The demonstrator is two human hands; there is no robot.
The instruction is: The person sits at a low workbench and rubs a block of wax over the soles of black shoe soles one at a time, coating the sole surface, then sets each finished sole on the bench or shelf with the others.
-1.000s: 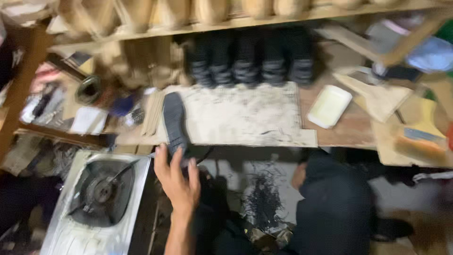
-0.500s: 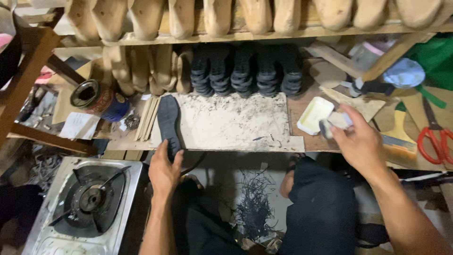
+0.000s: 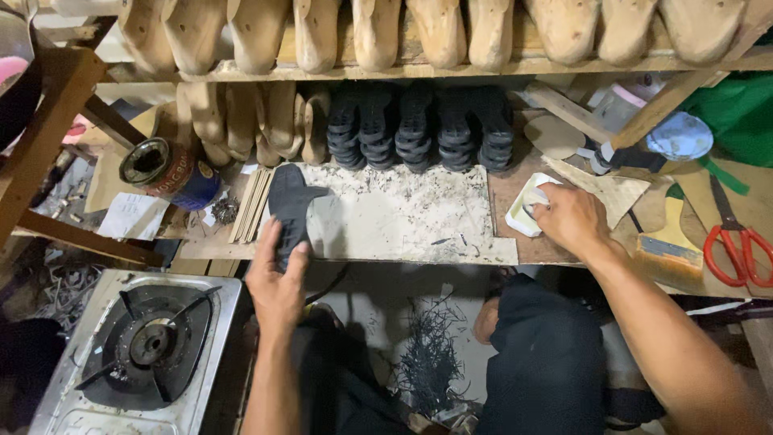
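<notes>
A person's two hands work at a cluttered wooden tabletop [image 3: 564, 256], seen from above. The left hand [image 3: 278, 282] grips the near end of a dark shoe sole [image 3: 288, 208], fingers closed around it; the sole lies on the left part of a pale, speckled cutting mat [image 3: 403, 216]. The right hand [image 3: 570, 219], well apart from the left, rests with curled fingers on a small white tray [image 3: 523, 211] to the right of the mat; whether it grips anything cannot be told. Black soles [image 3: 419, 129] stand in a row behind the mat. Red scissors [image 3: 737, 240] and a wide brush [image 3: 667, 246] lie at far right. A gas burner [image 3: 149, 346] sits below left.
</notes>
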